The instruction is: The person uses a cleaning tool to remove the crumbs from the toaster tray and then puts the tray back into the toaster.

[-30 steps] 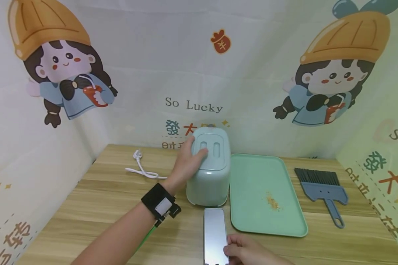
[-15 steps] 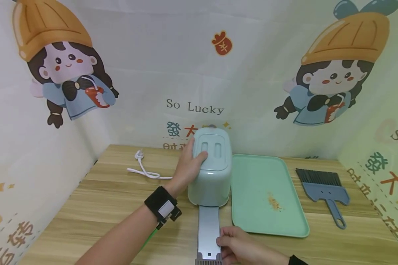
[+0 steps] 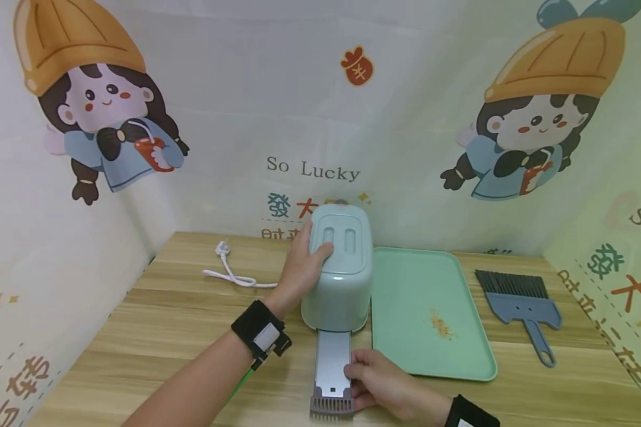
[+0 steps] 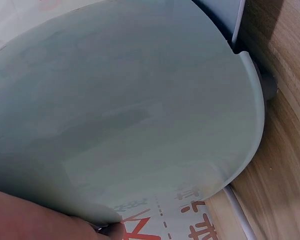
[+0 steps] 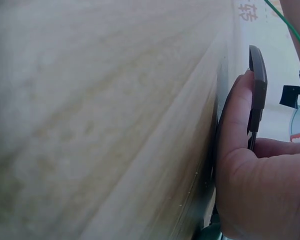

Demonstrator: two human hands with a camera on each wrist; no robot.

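A pale green toaster (image 3: 338, 299) with a two-slot lid stands upright on the table. My left hand (image 3: 302, 264) holds it by the upper left side, thumb on the lid, the other fingers down the far side; its pale green wall (image 4: 120, 110) fills the left wrist view. A flat silver crumb tray (image 3: 333, 362) with a grey slatted end (image 3: 332, 405) extends toward me from the toaster's lower front, its far end hidden. On its right edge my right hand (image 3: 379, 382) pinches it. In the right wrist view the fingers lie against the tray's dark end (image 5: 258, 75).
Right of the toaster lies a green serving tray (image 3: 422, 290) with a small pile of crumbs (image 3: 439, 325). Beyond it is a blue brush (image 3: 523, 305) with black bristles. A white power cord (image 3: 240, 280) with plug lies at the left. Patterned cloth surrounds the wooden table (image 3: 155, 332).
Earlier the crumb tray lay apart, in front of the toaster. My right hand has shifted it left and its far end now meets the toaster's base. My left hand keeps its hold.
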